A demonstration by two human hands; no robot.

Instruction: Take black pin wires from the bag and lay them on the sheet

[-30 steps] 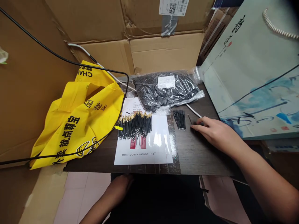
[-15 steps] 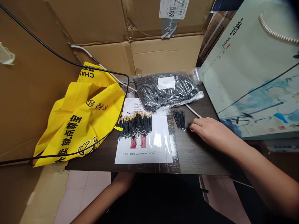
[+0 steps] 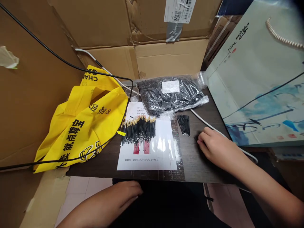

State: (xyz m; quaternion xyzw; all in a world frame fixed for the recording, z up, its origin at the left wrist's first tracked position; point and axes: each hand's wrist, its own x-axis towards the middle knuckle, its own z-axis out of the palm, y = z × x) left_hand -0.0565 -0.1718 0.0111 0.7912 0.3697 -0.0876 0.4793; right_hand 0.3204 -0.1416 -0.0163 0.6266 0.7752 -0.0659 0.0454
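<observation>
My right hand is over the dark tabletop with its fingers pinched together. A small dark end, which looks like a short black wire, pokes out at the fingertips; the rest is hidden. Left of that hand lies a small bundle of short black wires with bright tips at the near end. A wide row of black wires with gold-coloured ends covers part of a printed white sheet. My left hand rests low over my lap, fingers extended, holding nothing visible.
Behind the wires lies a clear plastic bag full of black pieces. A yellow bag covers the left side, crossed by a black cable. A large paper bag stands right, near a white cable. Cardboard walls the back.
My left hand has come out from under the table edge into view over my lap. My right hand has moved slightly nearer and right, fingers drawn into a pinch. The view has shifted slightly.
</observation>
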